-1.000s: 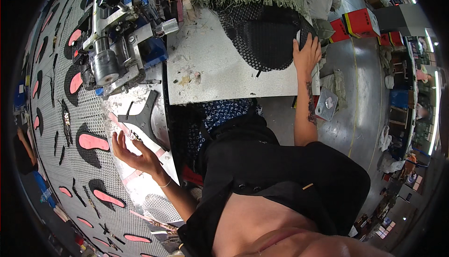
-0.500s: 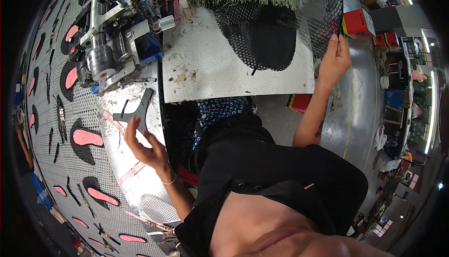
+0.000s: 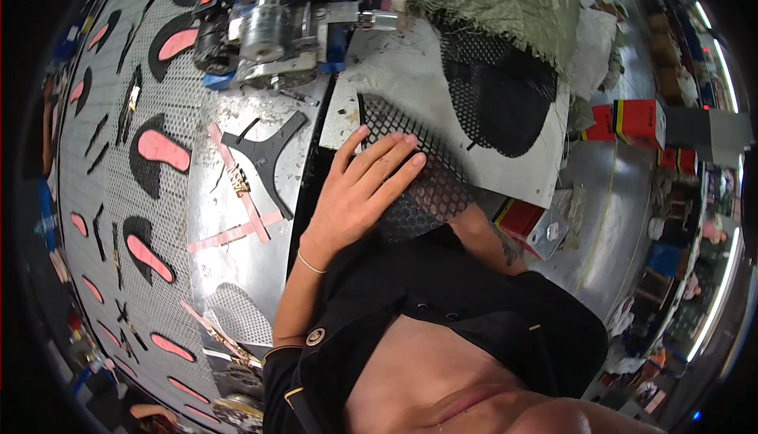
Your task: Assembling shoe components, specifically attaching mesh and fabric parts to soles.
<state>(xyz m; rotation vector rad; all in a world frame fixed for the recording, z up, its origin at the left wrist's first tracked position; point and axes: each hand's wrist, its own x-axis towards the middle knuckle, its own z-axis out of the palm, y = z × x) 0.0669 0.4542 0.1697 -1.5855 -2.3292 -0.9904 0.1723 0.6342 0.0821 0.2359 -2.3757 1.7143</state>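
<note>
Mesh piece [image 3: 426, 189], black, lies mid-frame on the white tabletop [image 3: 410, 78]; left hand [image 3: 359, 189] presses it flat, fingers spread, gripping nothing. Right hand hidden beneath. Smoothing seems underway; aligning it probably follows.

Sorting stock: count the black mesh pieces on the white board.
2. One black mesh piece lies near the board's far right end; the other mesh piece is under the left hand. More may be hidden beneath.

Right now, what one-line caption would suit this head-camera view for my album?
Left hand pressed flat on a black mesh piece at the edge of a white board, beside a machine; right hand hidden.
</note>
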